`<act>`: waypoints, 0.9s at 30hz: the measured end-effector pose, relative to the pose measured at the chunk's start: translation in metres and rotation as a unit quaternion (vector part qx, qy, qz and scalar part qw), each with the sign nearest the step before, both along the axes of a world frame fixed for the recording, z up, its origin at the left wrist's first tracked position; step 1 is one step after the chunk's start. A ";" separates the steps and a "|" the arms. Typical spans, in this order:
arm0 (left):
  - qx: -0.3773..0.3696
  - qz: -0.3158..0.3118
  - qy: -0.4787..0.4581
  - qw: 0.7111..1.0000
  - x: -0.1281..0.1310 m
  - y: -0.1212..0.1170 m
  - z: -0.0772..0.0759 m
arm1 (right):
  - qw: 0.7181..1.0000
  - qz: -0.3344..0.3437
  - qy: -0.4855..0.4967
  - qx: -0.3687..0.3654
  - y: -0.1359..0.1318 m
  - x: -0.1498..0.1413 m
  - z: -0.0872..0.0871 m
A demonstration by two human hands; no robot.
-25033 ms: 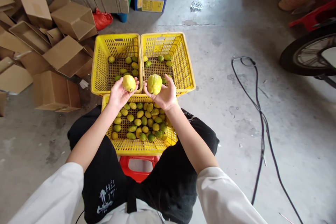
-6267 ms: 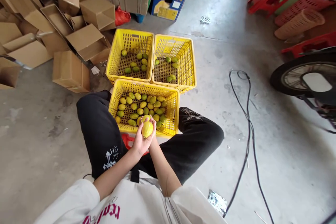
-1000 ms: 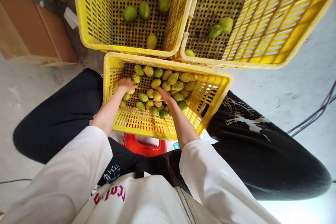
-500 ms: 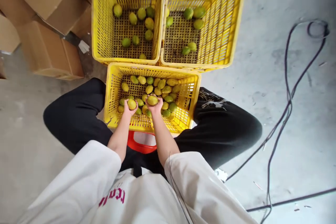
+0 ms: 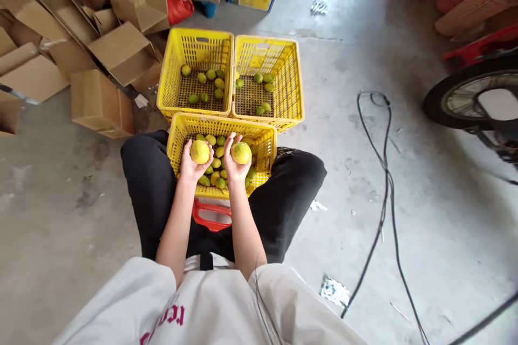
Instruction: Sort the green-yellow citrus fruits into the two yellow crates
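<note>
My left hand (image 5: pixel 190 164) is closed round a yellow-green lemon (image 5: pixel 199 151), held palm up over the near yellow crate (image 5: pixel 263 146). Beside it my right hand (image 5: pixel 236 166) grips a second lemon (image 5: pixel 241 153) at the same height. The near crate sits between my knees and holds several more green and yellow lemons. Two further yellow crates stand behind it, a left crate (image 5: pixel 170 78) and a right crate (image 5: pixel 293 83), each with several lemons on its floor.
Loose cardboard boxes (image 5: pixel 101 102) are piled at the left. A red stool (image 5: pixel 210 215) is under me. A black cable (image 5: pixel 384 183) runs over the concrete floor on the right, and a wheel (image 5: pixel 465 99) stands at the far right.
Both hands took a lemon from the near crate and lifted it up out of the pile. My head has risen, so the view is wider.
</note>
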State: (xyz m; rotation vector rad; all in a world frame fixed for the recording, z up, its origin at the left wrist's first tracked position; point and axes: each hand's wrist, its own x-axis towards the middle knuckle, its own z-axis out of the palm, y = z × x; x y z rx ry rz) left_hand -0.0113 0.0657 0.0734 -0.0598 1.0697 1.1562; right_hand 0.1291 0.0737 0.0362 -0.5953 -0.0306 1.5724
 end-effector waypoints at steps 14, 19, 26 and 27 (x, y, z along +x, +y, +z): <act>0.075 -0.055 -0.017 0.996 -0.025 -0.066 0.056 | 0.972 0.220 -0.080 0.000 -0.069 0.052 0.051; 0.070 -0.080 -0.025 0.994 -0.038 -0.079 0.027 | 0.975 0.208 -0.032 -0.070 -0.077 0.055 0.039; 0.006 -0.082 -0.045 0.996 -0.046 -0.082 -0.001 | 0.981 0.183 -0.009 -0.060 -0.079 0.042 0.026; 0.009 -0.062 -0.061 0.996 -0.043 -0.081 -0.002 | 0.982 0.185 -0.004 -0.041 -0.078 0.043 0.025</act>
